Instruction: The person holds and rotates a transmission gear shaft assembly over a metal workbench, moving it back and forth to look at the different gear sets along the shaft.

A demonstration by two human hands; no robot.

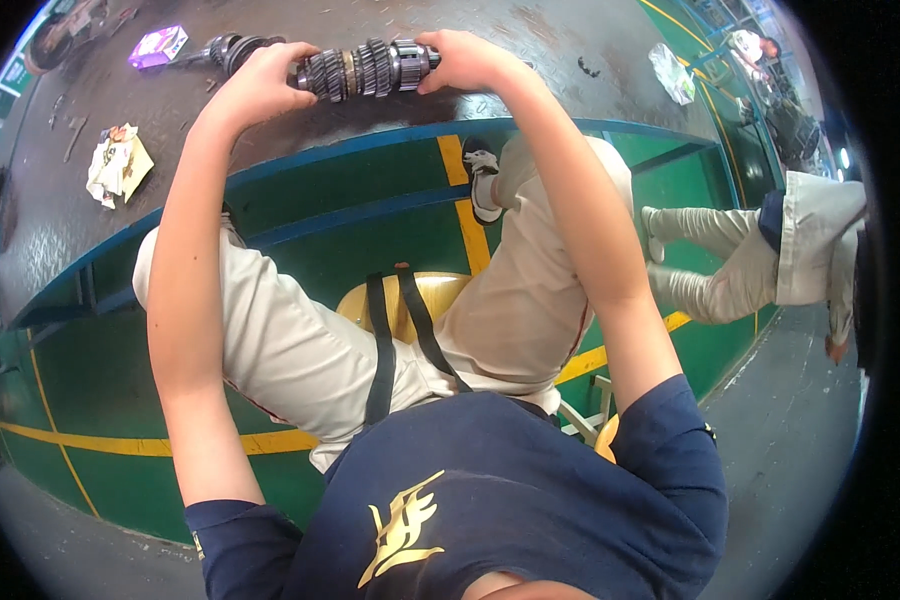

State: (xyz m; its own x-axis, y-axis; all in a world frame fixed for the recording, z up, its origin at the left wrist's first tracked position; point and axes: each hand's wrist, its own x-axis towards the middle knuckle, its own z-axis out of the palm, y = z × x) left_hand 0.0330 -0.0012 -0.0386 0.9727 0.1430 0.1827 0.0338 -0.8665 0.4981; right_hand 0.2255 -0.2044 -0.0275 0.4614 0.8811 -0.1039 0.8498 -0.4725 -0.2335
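Note:
A dark metal gear shaft (374,70) lies crosswise at the near side of the table, with several toothed gears along it and a brass-coloured ring near its middle. My left hand (267,88) is closed around its left end, thumb on the near side. At the other end, my right hand (463,62) grips it between thumb and fingers. Whether the shaft rests on the tabletop or is slightly lifted, I cannot tell. Just behind my left hand lies a second gear part (232,50) with a thin shaft pointing left, partly hidden by that hand.
The dark metal table (570,95) has a blue frame. On it are a purple box (158,46), crumpled paper (118,165), a small dark chain-like piece (588,68) and a clear plastic bag (672,75). A person (770,245) stands at right; another person (748,48) is farther back.

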